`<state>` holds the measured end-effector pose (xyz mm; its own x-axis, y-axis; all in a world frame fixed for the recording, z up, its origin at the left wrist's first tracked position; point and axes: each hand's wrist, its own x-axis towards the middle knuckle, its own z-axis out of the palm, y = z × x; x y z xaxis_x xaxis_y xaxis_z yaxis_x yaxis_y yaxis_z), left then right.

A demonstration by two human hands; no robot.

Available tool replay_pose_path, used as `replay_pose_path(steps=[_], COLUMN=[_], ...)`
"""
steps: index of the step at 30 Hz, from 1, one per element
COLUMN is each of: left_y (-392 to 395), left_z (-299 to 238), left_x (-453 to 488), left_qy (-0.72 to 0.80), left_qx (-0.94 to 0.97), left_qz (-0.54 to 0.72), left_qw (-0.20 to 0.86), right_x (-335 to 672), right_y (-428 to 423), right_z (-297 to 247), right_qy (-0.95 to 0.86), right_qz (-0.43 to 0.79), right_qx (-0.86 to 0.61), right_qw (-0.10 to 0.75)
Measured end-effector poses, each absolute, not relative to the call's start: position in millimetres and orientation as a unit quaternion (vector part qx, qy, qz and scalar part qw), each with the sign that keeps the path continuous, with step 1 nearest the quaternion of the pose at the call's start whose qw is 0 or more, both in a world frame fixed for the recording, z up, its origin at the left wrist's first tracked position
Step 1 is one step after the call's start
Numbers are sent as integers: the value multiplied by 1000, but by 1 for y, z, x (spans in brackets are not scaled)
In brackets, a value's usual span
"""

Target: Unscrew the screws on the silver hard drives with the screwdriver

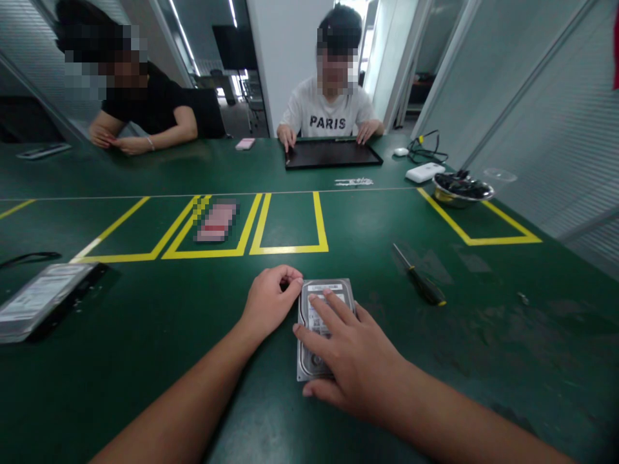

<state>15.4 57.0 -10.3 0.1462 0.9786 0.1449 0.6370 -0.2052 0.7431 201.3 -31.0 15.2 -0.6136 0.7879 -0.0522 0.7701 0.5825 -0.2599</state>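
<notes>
A silver hard drive (305, 367) with a white label lies flat on the green table in front of me. My right hand (351, 341) rests over it with the fingers spread across the label. The thumb of that hand reaches past the drive's near edge. At the far left corner of the drive, my left hand (273, 296) is curled, thumb and forefinger meeting against the corner; its other fingers are mostly hidden. To the right lies a screwdriver (425, 287) with a dark handle, its tip pointing away from me.
Yellow tape (290, 249) marks off boxes on the table. A larger drive-like device (41, 296) lies at left. A metal bowl (459, 196) of dark items stands at right, near a white box (425, 172). Two people sit opposite, one touching a black panel (333, 154).
</notes>
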Motion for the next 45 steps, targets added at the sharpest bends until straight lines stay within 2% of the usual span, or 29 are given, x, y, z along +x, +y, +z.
replay_pose_path(steps=[4,8,13,19,25,30,32,35,39,42,45], left_y=[57,58,58,56,55,55,54,54,53,53,54], left_z=[-13,-15,-16,-16,-16,-16,-15,-14,-13,-14,-15], left_x=[15,15,16,17,17,18,18,19,19,19,19], left_qy=[572,573,580,587,585,586,587,589,591,589,588], left_qx=[706,709,713,715,718,719,720,720,721,724,726], left_qz=[320,319,310,305,304,303,302,298,294,293,292], left_qw=[267,260,243,225,222,219,217,215,211,208,205], right_x=[202,217,269,330,337,329,326,316,291,264,239], right_y=[-30,-25,-9,9,8,8,11,18,26,29,32], right_z=[19,48,84,67,35,45,64,98,135,146,149], right_qy=[-890,-890,-783,-647,-636,-637,-646,-658,-659,-668,-659], right_qz=[131,156,68,9,0,-11,-27,-41,-49,45,137], right_qx=[-437,-427,-614,-743,-752,-757,-756,-751,-703,-593,-477], right_qw=[28,3,-77,-173,-175,-148,-102,14,264,448,566])
